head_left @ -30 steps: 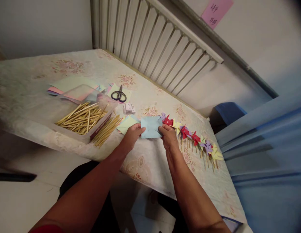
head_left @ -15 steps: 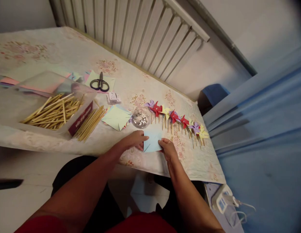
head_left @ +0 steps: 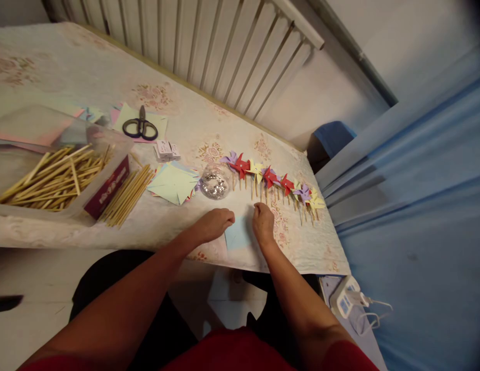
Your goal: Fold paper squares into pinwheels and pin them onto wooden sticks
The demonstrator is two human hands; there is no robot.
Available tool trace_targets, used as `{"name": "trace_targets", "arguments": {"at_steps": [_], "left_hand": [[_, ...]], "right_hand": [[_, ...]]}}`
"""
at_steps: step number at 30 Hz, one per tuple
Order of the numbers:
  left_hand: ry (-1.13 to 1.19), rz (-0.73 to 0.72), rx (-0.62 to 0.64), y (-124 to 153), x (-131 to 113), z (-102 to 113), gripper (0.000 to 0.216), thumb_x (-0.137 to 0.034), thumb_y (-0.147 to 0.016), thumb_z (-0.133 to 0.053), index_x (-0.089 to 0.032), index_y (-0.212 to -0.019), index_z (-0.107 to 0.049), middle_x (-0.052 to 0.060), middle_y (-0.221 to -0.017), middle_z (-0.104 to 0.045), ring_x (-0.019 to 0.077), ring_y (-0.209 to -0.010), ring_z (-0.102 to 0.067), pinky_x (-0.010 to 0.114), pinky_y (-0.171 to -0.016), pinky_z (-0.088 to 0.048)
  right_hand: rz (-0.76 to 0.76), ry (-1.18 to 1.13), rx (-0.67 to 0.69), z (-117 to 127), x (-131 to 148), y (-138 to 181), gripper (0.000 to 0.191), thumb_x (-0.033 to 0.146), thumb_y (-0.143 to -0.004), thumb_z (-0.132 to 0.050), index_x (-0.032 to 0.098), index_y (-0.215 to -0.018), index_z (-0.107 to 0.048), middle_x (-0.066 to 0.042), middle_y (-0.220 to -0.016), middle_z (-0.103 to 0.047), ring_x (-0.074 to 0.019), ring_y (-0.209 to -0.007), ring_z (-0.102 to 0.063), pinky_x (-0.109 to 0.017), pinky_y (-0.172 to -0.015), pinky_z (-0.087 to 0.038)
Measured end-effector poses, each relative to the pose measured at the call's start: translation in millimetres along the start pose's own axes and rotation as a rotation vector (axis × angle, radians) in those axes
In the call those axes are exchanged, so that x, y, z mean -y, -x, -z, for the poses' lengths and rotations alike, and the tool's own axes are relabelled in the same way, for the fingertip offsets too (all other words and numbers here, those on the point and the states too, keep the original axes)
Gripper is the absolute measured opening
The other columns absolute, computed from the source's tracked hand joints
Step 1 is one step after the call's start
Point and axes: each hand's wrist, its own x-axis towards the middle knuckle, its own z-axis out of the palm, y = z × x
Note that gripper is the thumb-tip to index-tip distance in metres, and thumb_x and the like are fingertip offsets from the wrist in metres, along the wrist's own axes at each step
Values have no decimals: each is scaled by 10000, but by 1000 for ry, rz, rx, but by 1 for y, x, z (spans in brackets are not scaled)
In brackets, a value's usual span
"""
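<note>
A light-blue square of paper lies on the tablecloth near the front edge, below and between my hands. My left hand is closed just above its left side, fingers curled in and tips together. Over its right side, my right hand is also closed, thumb against the fingers. Whatever either hand may hold is hidden or too small to make out. Just beyond sits a clear round dish of small shiny pieces. To its left lies a stack of coloured paper squares with slits cut at the corners.
Finished paper pinwheels on sticks lie in a row at right. On the left are a plastic box of wooden sticks, a bundle of sticks, a small white box and scissors. A power strip stands lower right.
Both hands have come off the blue paper's edges, and it now lies on the table. My fingers have curled closed. The view has shifted slightly, moving the table items leftward.
</note>
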Motion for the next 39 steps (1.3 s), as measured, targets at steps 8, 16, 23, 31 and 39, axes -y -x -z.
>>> {"name": "trace_targets", "arguments": {"at_steps": [8, 16, 23, 31, 39], "left_hand": [[-319, -139, 181, 0, 1, -12, 270, -111, -914, -457, -149, -780, -689, 94, -857, -695, 214, -847, -598, 341, -843, -416], [-367, -152, 169, 0, 12, -22, 248, -119, -908, -477, -143, -766, -678, 102, -889, -669, 212, -840, -564, 353, -832, -402], [-301, -134, 146, 2, 16, -23, 229, -147, -914, -478, -146, -793, -672, 100, -907, -656, 216, -867, -548, 355, -855, -397], [-324, -138, 153, 1, 14, -21, 229, -152, -917, -466, -142, -794, -660, 96, -911, -653, 207, -854, -532, 347, -841, -393], [-285, -149, 131, 0, 17, -22, 221, -164, -914, -474, -153, -768, -639, 90, -879, -642, 210, -827, -526, 360, -834, -395]], "right_hand": [[104, 322, 63, -52, 31, 1, 226, 210, -989, -411, 161, -1001, -631, -133, -1008, -605, -259, -946, -500, -370, -824, -371], [125, 363, 118, -52, 28, -2, 201, 259, -1000, -423, 164, -1022, -600, -133, -1045, -572, -269, -968, -471, -372, -796, -345], [170, 350, 130, -54, 23, -12, 220, 235, -1008, -389, 164, -1003, -598, -128, -1032, -557, -255, -976, -467, -355, -801, -350], [168, 373, 127, -58, 16, -24, 212, 246, -1010, -386, 176, -1002, -587, -102, -1029, -552, -213, -884, -494, -309, -692, -341], [156, 401, 130, -60, 11, -35, 212, 248, -1004, -381, 172, -978, -577, -82, -998, -575, -178, -774, -511, -295, -620, -293]]}}
